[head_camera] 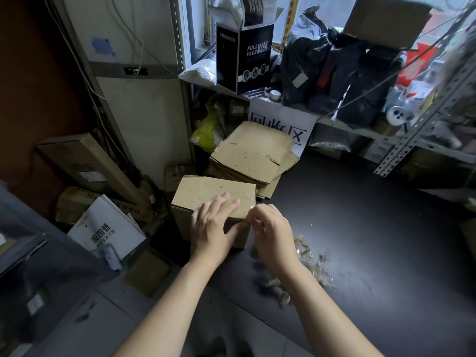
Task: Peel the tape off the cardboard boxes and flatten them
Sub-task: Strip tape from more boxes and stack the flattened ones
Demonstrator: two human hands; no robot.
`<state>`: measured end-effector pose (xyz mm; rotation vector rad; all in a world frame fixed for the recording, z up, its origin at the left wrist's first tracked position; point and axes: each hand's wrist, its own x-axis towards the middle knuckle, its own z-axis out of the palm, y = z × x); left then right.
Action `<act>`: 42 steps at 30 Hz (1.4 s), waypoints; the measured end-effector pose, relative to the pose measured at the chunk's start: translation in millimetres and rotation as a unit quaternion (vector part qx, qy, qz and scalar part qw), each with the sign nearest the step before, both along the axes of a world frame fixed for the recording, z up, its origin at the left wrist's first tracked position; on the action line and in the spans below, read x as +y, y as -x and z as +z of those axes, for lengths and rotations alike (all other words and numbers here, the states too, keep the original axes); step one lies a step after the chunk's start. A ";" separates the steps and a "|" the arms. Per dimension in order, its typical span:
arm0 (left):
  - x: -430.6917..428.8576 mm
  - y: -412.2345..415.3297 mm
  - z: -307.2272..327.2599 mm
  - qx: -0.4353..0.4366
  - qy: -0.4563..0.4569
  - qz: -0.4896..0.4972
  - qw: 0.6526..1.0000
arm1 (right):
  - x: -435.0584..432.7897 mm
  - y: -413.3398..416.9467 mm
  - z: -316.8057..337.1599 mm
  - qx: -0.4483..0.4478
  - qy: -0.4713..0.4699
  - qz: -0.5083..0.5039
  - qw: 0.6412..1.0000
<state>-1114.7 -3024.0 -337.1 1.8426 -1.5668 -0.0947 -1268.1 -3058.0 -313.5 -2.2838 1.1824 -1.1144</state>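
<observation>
**Tape removal from a closed carton.** The cardboard box [206, 193] stands near the left edge of the dark counter [360, 228], just in front of the stack of flattened boxes [252, 155]. The left hand [211, 228] lies flat on the box's top, its fingers straight and slightly spread and its thumb down on the near face. This hold appears meant to pin the light box so that pulling does not drag it along. The right hand [270, 228] works at the top's near right corner. Its fingers are curled and pinch the end of the clear tape [246, 203], which glints close to them. Gripping at the corner suggests the strip is to be drawn off along its length. Crumpled tape scraps [309, 264] lie on the counter just beside the right forearm and apart from the stack, probably to keep waste away from the finished cardboard. The box is not yet flattened, so peeling looks to be the step in hand.
</observation>
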 end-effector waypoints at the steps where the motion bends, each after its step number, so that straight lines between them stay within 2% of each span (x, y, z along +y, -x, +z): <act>1: -0.4 -0.5 0.2 0.001 0.002 -0.003 1.000 | -0.1 1.3 -0.2 -0.011 -0.012 0.012 1.000; 6: -1.7 -5.3 1.6 0.006 0.003 -0.025 1.000 | 3.1 6.9 0.0 -0.067 -0.038 0.035 0.996; 9: -2.5 -8.3 3.0 0.014 -0.003 -0.041 0.999 | 9.7 4.7 -2.4 -0.151 -0.116 0.013 0.982; 12: -2.1 -11.6 3.3 0.017 0.005 -0.041 0.999 | 19.3 4.8 -0.6 -0.173 -0.138 -0.006 0.975; 15: -6.3 -22.5 9.9 0.040 -0.001 -0.028 0.999 | 19.2 20.9 15.8 -0.197 -0.105 -0.080 0.971; 17: -10.0 -22.7 13.5 0.021 -0.013 -0.047 0.999 | 11.6 35.6 29.7 -0.217 -0.124 -0.119 0.961; 20: -10.5 -14.2 15.0 0.022 -0.022 -0.047 0.998 | 3.3 49.2 29.3 -0.184 -0.202 -0.130 0.953; 23: -8.3 -10.7 14.2 0.022 -0.018 -0.038 0.999 | 7.9 54.5 1.5 -0.134 -0.270 -0.127 0.945; 30: -6.4 -5.5 9.4 0.016 -0.014 -0.028 0.999 | 29.5 61.6 -65.7 0.071 -0.295 -0.125 0.945; 38: -2.5 -3.8 7.6 0.021 -0.009 -0.024 0.999 | 31.8 61.4 -78.0 0.104 -0.256 -0.143 0.950; 42: -0.6 -3.5 6.4 0.021 -0.014 -0.022 0.999 | 32.0 60.8 -80.4 0.085 -0.247 -0.152 0.953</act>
